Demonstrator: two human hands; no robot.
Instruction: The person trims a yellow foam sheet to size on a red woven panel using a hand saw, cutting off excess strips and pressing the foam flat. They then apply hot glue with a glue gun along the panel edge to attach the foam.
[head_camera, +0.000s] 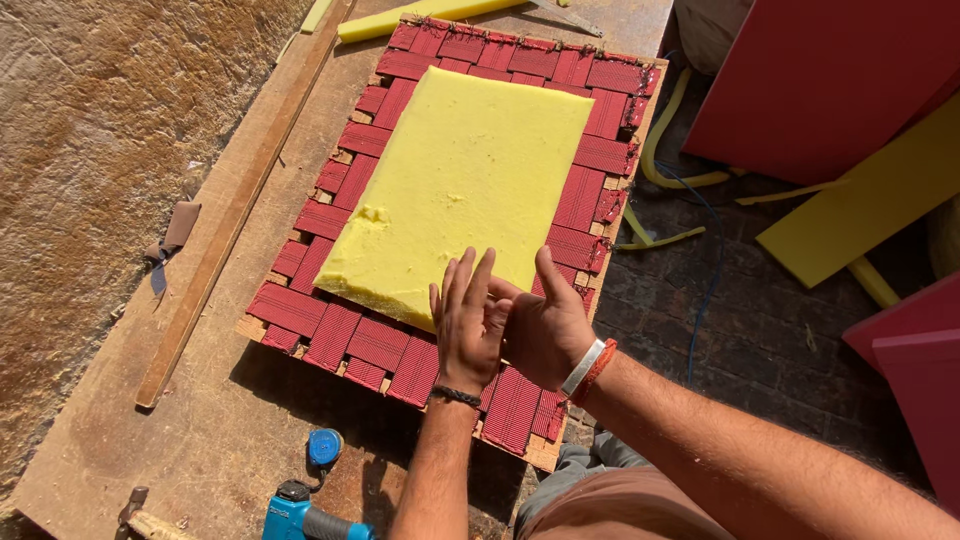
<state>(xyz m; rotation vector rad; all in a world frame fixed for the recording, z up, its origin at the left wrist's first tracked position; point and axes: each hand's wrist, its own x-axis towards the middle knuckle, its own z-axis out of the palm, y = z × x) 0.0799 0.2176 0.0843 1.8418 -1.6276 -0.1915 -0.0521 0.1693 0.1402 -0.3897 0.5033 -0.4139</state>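
1. Sunlit plywood work board (130, 430) lies over a rough, straw-flecked floor, with dark brick paving to the right where red panels (820, 80) and yellow foam offcuts (860, 200) lean or lie.
2. On the board sits a wooden frame woven with red ribbed webbing (330, 330), its long axis running from the near edge away toward the top of the view, tilted a little to the right.
3. Centred on the webbing lies a yellow foam slab (460, 180), long axis matching the frame, near end touching the hands. Its near-left corner looks ragged, with a small gouge on the surface.
4. Left hand (467, 325) and right hand (545, 330) are pressed together over the slab's near edge, fingers straight and loosely spread, gripping nothing.
5. A blue power tool (300, 520) and a small blue tape measure (324, 447) rest near the board's front edge.
6. Risks, as I judge them: the foam appears to lie loose, so a nudge from the hands could skew it off the frame's axis, and the torn corner could crumble further if rubbed. The tool close to the edge could be knocked off by an elbow.
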